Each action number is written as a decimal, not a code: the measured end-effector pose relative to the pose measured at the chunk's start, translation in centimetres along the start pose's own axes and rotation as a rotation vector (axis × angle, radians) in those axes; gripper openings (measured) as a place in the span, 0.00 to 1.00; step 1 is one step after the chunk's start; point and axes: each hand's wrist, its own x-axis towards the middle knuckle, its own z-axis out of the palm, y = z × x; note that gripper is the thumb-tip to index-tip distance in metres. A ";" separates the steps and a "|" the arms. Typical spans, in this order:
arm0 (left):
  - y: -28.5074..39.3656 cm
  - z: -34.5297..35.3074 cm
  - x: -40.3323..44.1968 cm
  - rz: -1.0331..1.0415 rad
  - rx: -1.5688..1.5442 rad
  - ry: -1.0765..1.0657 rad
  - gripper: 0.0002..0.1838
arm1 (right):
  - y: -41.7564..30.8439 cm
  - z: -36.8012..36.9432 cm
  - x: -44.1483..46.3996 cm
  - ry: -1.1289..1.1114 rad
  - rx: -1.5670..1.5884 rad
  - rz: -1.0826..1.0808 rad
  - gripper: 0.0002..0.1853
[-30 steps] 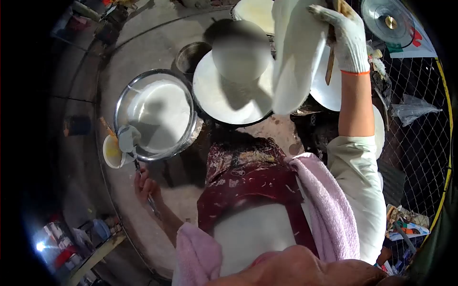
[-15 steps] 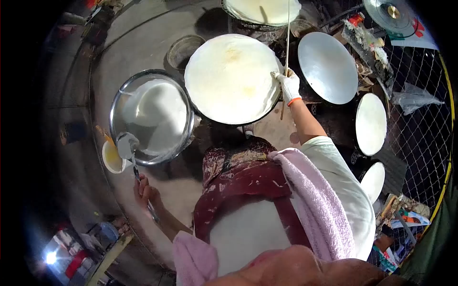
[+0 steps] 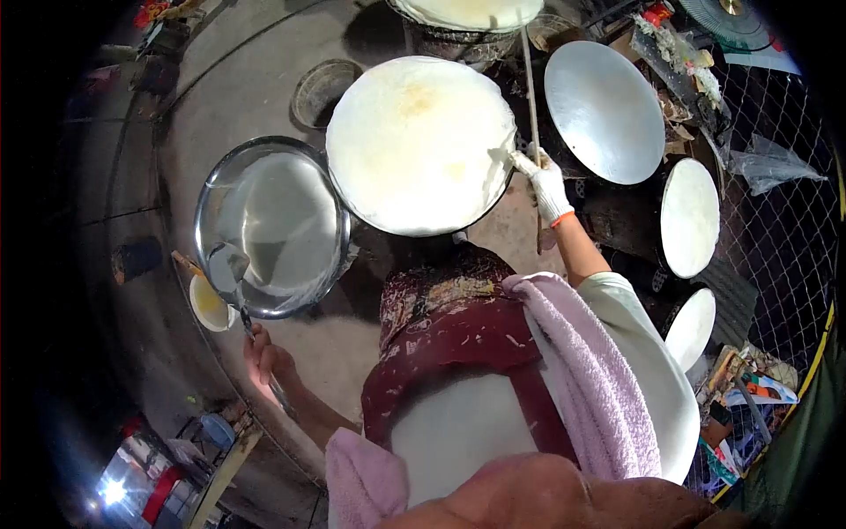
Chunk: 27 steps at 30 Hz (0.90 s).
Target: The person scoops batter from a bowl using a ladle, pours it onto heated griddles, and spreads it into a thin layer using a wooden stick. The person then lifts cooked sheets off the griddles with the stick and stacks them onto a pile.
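Observation:
My left hand (image 3: 269,360) is closed around the handle of a ladle (image 3: 231,263), whose bowl hangs over the near-left part of a metal basin (image 3: 204,220) holding white batter (image 3: 295,212). On my right hand (image 3: 548,185) is a white glove with an orange cuff. It grips a long thin wooden stick (image 3: 531,97). The glove's fingertips reach the right edge of a large, pale round sheet (image 3: 419,145) spread over a round griddle. Whether they pinch that edge, I cannot tell.
A white tub (image 3: 211,309) with something yellow stands left of the basin. Rightward are a bare grey griddle (image 3: 604,113) and two white-topped round ones (image 3: 690,218). Another covered griddle (image 3: 467,11) stands at the back, and an empty-looking round pan (image 3: 324,93) behind. Wire fencing (image 3: 784,256) borders the right.
The ladle's bowl has shifted slightly farther in over the basin. My gloved right hand has moved a little toward me and to the right, with the stick. The whole view has shifted slightly.

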 end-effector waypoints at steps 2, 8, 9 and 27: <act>0.2 -0.3 0.6 0.055 -0.031 0.076 0.19 | 2.1 1.0 3.0 0.032 0.063 -0.180 0.33; -1.1 1.0 0.7 -0.038 -0.016 -0.036 0.17 | -0.2 3.5 7.9 0.024 -0.141 -0.286 0.22; -1.2 0.9 0.6 -0.050 -0.061 -0.057 0.17 | -1.4 3.9 7.1 0.071 -0.228 -0.284 0.22; 0.0 -2.8 -2.4 0.034 0.105 0.102 0.18 | -19.4 17.6 -11.9 -0.218 -0.220 -0.708 0.21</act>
